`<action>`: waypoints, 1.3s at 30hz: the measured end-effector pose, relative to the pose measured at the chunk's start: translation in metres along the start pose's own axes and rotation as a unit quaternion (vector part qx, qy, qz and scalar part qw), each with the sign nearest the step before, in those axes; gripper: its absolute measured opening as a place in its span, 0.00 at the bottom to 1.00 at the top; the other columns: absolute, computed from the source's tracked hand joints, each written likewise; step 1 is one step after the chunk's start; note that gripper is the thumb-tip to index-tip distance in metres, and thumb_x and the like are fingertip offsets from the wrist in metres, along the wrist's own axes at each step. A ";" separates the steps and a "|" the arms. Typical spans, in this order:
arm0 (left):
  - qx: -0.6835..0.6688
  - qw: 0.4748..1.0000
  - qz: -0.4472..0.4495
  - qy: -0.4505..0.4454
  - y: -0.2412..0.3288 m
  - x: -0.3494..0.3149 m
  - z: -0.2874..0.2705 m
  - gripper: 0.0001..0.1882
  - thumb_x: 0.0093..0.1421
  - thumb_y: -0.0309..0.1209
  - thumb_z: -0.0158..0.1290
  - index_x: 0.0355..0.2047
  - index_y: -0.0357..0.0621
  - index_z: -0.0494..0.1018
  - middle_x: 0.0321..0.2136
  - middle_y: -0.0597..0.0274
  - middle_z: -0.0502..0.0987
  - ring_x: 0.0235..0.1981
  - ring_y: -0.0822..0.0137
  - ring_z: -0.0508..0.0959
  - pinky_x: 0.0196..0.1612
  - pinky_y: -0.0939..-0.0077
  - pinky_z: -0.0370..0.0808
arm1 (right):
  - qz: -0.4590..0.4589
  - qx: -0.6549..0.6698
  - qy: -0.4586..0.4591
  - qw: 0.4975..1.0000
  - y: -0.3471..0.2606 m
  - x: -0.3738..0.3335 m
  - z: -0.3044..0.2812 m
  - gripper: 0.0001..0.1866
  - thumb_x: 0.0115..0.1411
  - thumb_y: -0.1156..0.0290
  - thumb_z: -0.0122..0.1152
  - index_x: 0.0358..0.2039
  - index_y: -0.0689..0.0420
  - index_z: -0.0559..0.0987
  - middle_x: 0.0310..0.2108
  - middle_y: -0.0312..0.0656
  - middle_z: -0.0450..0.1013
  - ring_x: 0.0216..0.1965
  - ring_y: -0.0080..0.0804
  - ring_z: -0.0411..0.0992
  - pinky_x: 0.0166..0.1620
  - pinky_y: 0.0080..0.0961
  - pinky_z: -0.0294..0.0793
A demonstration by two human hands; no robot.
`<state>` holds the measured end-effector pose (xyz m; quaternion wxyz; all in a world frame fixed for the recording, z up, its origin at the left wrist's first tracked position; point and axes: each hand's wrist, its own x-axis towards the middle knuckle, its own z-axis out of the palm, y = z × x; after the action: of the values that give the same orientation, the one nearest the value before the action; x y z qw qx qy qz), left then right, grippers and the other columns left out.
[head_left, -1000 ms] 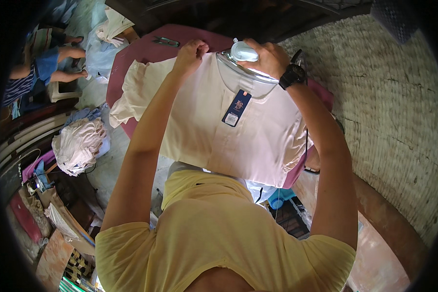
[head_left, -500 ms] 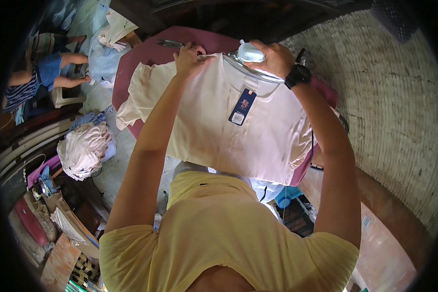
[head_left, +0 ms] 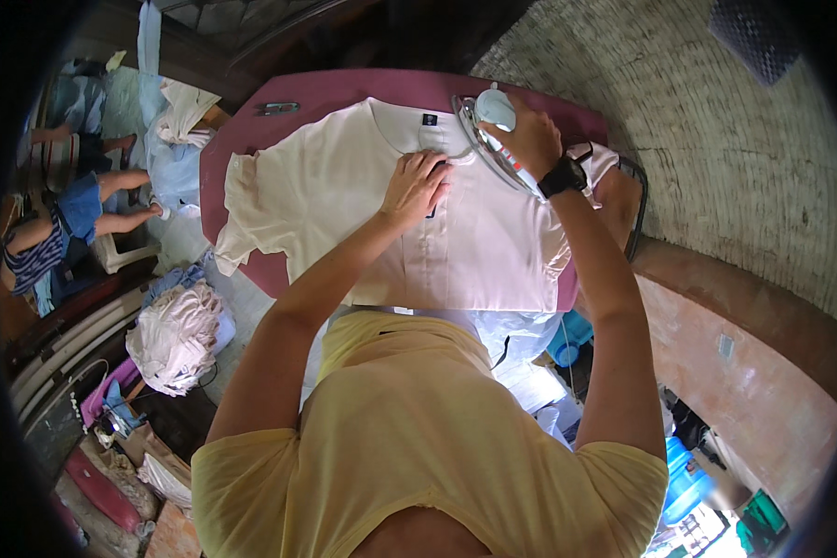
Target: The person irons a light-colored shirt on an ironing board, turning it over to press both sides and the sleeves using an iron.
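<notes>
A cream short-sleeved shirt [head_left: 344,205] lies spread front up on a maroon-covered board [head_left: 372,82], its neckline toward the far edge. My right hand [head_left: 531,139] is wrapped round the handle of a clothes iron [head_left: 496,110] with a pale blue top and a shiny metal edge. The iron rests on the shirt's right shoulder, beside the collar. On the front placket, just below the neckline, my left hand [head_left: 418,189] lies with fingers stretched out. It covers most of a dark hang tag [head_left: 431,213]. A small dark label [head_left: 430,120] shows inside the collar.
Small thread snips [head_left: 277,109] lie at the board's far left. A heap of pale crumpled clothes [head_left: 179,337] stands left of me. Beyond it, a person in denim shorts [head_left: 76,206] is at the left edge. A curved pinkish ledge [head_left: 725,372] bounds the right side.
My left hand has left the shirt's left shoulder for the placket, covering the tag. The iron has turned and moved slightly right. The collar's inner label has come into view.
</notes>
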<state>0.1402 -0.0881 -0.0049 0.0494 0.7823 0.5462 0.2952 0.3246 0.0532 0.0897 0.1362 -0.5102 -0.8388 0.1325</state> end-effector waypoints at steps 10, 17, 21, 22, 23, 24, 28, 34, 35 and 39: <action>0.011 0.999 -0.031 0.002 0.005 -0.017 0.016 0.13 0.60 0.37 0.53 0.45 0.53 0.74 0.48 0.62 0.69 0.50 0.56 0.66 0.53 0.58 0.62 | 0.040 0.052 -0.031 0.997 -0.017 -0.041 0.013 0.34 0.52 0.42 0.64 0.51 0.53 0.69 0.30 0.58 0.77 0.36 0.60 0.77 0.37 0.52 0.76; 0.018 0.999 -0.041 0.012 0.004 -0.015 0.013 0.12 0.61 0.36 0.52 0.45 0.53 0.75 0.48 0.63 0.69 0.50 0.56 0.66 0.54 0.58 0.62 | 0.095 0.061 -0.035 0.993 -0.034 -0.041 0.011 0.33 0.55 0.46 0.61 0.53 0.56 0.66 0.33 0.60 0.76 0.35 0.62 0.75 0.38 0.52 0.74; -0.068 0.997 -0.047 -0.009 -0.008 -0.019 0.010 0.12 0.59 0.30 0.52 0.44 0.51 0.74 0.48 0.59 0.70 0.49 0.55 0.68 0.55 0.59 0.64 | 0.100 0.113 -0.045 0.988 -0.039 -0.118 0.009 0.33 0.56 0.49 0.62 0.55 0.53 0.64 0.30 0.60 0.76 0.33 0.61 0.75 0.36 0.51 0.73; -0.092 0.994 -0.053 0.015 -0.011 -0.019 -0.003 0.12 0.58 0.28 0.52 0.44 0.49 0.73 0.47 0.58 0.71 0.49 0.53 0.69 0.55 0.60 0.65 | 0.136 0.068 -0.070 0.986 -0.039 -0.139 0.006 0.33 0.55 0.50 0.63 0.55 0.52 0.65 0.29 0.57 0.77 0.33 0.61 0.75 0.34 0.50 0.73; -0.119 0.990 -0.057 0.040 -0.012 -0.015 -0.023 0.13 0.56 0.26 0.52 0.43 0.47 0.73 0.46 0.57 0.71 0.49 0.52 0.69 0.55 0.60 0.65 | 0.138 0.047 -0.095 0.985 -0.037 -0.158 -0.003 0.32 0.55 0.51 0.64 0.55 0.52 0.65 0.30 0.55 0.77 0.33 0.60 0.76 0.34 0.49 0.74; -0.146 0.985 -0.057 0.066 -0.016 -0.015 -0.041 0.13 0.55 0.24 0.51 0.42 0.45 0.73 0.45 0.55 0.72 0.49 0.51 0.69 0.55 0.60 0.66 | 0.086 0.071 -0.070 0.991 -0.021 -0.178 0.004 0.32 0.54 0.52 0.66 0.54 0.52 0.66 0.30 0.54 0.77 0.32 0.59 0.76 0.34 0.48 0.74; 0.054 0.972 -0.158 0.164 -0.130 -0.083 -0.104 0.15 0.54 0.20 0.50 0.42 0.41 0.73 0.44 0.51 0.73 0.48 0.48 0.71 0.52 0.60 0.68 | 0.066 0.152 -0.159 0.973 -0.045 -0.160 -0.037 0.31 0.55 0.58 0.65 0.56 0.52 0.66 0.34 0.57 0.77 0.37 0.59 0.76 0.38 0.49 0.74; 0.108 0.942 -0.313 0.050 -0.188 -0.082 -0.130 0.12 0.57 0.38 0.56 0.39 0.47 0.75 0.43 0.59 0.75 0.47 0.51 0.72 0.52 0.51 0.67 | 0.066 0.170 -0.098 0.978 -0.172 -0.119 0.020 0.32 0.59 0.63 0.59 0.58 0.63 0.58 0.34 0.63 0.75 0.35 0.62 0.75 0.37 0.52 0.73; 0.120 0.935 -0.334 0.018 -0.190 -0.077 -0.128 0.13 0.57 0.40 0.56 0.38 0.48 0.76 0.42 0.60 0.76 0.47 0.52 0.72 0.52 0.49 0.66 | 0.098 0.174 -0.101 0.975 -0.191 -0.109 0.037 0.32 0.59 0.63 0.60 0.57 0.63 0.58 0.33 0.64 0.75 0.35 0.62 0.74 0.37 0.52 0.74; 0.022 0.939 -0.343 -0.014 -0.221 -0.081 -0.125 0.12 0.57 0.43 0.55 0.33 0.50 0.76 0.40 0.63 0.76 0.47 0.52 0.73 0.51 0.39 0.64 | 0.112 0.159 -0.055 0.979 -0.250 -0.105 0.104 0.29 0.60 0.63 0.59 0.54 0.66 0.58 0.29 0.64 0.74 0.31 0.63 0.74 0.32 0.51 0.74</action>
<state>-0.1253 -0.1028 -0.0233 0.1385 0.5525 0.7869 0.2374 0.1284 -0.1599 0.0737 0.1533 -0.5650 -0.7507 0.3061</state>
